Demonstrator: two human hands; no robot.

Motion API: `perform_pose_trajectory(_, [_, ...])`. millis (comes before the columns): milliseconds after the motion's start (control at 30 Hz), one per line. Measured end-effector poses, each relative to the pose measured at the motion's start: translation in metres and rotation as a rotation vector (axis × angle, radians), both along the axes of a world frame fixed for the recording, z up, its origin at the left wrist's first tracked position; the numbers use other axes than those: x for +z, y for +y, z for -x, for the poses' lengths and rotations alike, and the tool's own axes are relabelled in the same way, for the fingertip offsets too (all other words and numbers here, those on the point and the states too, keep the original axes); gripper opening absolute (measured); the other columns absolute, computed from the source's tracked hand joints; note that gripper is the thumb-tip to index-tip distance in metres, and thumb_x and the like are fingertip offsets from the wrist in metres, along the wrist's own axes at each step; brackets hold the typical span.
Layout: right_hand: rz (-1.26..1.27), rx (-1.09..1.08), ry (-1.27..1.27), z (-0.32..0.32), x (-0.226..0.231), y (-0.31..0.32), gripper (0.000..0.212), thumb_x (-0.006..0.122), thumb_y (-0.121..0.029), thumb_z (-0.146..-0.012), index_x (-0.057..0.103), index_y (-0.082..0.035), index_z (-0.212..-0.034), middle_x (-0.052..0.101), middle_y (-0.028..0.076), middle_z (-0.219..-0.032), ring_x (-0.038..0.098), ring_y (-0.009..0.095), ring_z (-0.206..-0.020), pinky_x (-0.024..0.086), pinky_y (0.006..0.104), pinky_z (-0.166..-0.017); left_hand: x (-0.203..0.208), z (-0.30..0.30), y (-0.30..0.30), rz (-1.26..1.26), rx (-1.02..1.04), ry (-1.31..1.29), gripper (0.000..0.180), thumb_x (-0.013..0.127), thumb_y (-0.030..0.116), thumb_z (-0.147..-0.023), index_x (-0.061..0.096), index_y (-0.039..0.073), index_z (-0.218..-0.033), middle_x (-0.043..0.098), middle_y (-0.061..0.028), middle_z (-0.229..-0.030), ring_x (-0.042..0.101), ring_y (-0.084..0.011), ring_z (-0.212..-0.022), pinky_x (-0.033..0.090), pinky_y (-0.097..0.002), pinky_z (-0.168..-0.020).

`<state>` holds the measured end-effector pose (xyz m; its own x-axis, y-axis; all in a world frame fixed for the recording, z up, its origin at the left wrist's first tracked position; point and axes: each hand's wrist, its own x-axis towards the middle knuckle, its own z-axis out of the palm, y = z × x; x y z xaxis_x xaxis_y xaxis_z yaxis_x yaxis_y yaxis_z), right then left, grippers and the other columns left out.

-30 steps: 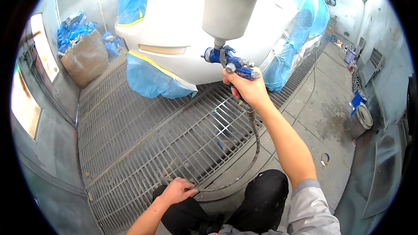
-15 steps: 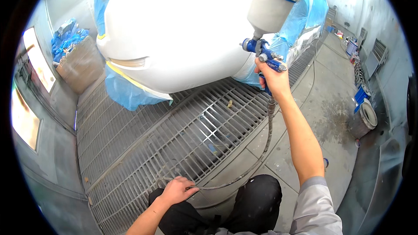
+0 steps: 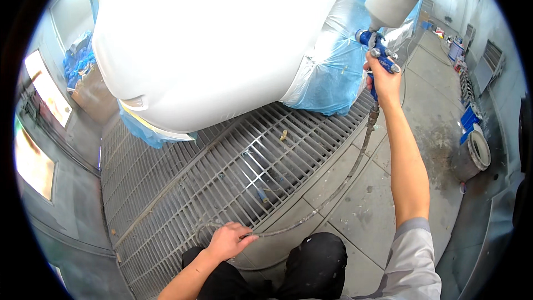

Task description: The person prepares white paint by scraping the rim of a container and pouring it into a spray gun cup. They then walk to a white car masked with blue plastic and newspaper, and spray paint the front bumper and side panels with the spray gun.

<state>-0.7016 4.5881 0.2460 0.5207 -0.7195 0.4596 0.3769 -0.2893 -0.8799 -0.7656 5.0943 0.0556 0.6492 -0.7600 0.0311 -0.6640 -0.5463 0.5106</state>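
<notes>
My right hand [image 3: 387, 81] is closed round the grip of a blue spray gun [image 3: 378, 50], arm stretched out ahead. On top of the gun sits a whitish cup [image 3: 391, 1] with a ribbed lid. From the grip an air hose [image 3: 347, 182] curves down and back to my left hand [image 3: 226, 241], which holds it low by my knee. Ahead is a white car bumper [image 3: 200, 50], its surface bright and glossy. Blue masking film [image 3: 327, 78] covers the car beside the bumper, and the gun is in front of this film.
A metal floor grating [image 3: 233, 161] runs under the bumper, beside paved floor [image 3: 361, 211]. At the left stands a large box [image 3: 99, 93] heaped with blue plastic film. Along the right wall are a grey bucket [image 3: 472, 158], a blue crate [image 3: 471, 118] and several cans.
My right hand has carried the spray gun to the right, past the bumper's edge to the film. The view has shifted too. My left hand still holds the hose.
</notes>
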Motion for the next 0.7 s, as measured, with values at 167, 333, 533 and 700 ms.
perform_pose_trajectory(167, [0.054, -0.284, 0.075, -0.003, -0.013, -0.011, 0.036, 0.077, -0.033, -0.088, 0.069, 0.001, -0.079, 0.065, 0.004, -0.064, 0.058, 0.010, -0.047, 0.045, 0.0284, -0.044, -0.001, -0.008, 0.002, 0.017, 0.026, 0.010, 0.029, 0.074, 0.038, -0.089, 0.078, 0.010, -0.097, 0.071, -0.0112, -0.087, 0.067, -0.0331, -0.090, 0.056, -0.0433, -0.078])
perform_pose_trajectory(333, [0.090, -0.199, 0.160, 0.011, -0.031, 0.045, 0.034, 0.078, -0.030, -0.087, 0.069, 0.002, -0.079, 0.064, 0.003, -0.063, 0.058, 0.010, -0.050, 0.045, 0.0293, -0.049, -0.007, -0.004, 0.027, 0.007, 0.021, 0.023, 0.028, 0.075, 0.037, -0.089, 0.077, 0.010, -0.097, 0.071, -0.0110, -0.086, 0.067, -0.0336, -0.089, 0.055, -0.0432, -0.078])
perform_pose_trajectory(533, [0.149, -0.118, 0.201, 0.029, -0.027, 0.132, 0.030, 0.077, -0.025, -0.088, 0.069, 0.002, -0.080, 0.062, 0.003, -0.060, 0.055, 0.010, -0.051, 0.044, 0.0303, -0.051, -0.011, 0.002, 0.074, 0.025, -0.010, -0.007, 0.027, 0.078, 0.033, -0.086, 0.077, 0.008, -0.096, 0.069, -0.0111, -0.083, 0.065, -0.0337, -0.085, 0.054, -0.0428, -0.078])
perform_pose_trajectory(700, [0.153, -0.114, 0.282, 0.050, -0.005, 0.211, 0.025, 0.076, -0.020, -0.089, 0.069, 0.003, -0.083, 0.059, 0.003, -0.059, 0.053, 0.009, -0.055, 0.044, 0.0311, -0.054, -0.017, 0.010, 0.124, 0.053, -0.023, -0.009, 0.027, 0.080, 0.031, -0.084, 0.077, 0.007, -0.096, 0.069, -0.0114, -0.082, 0.065, -0.0337, -0.084, 0.053, -0.0429, -0.078])
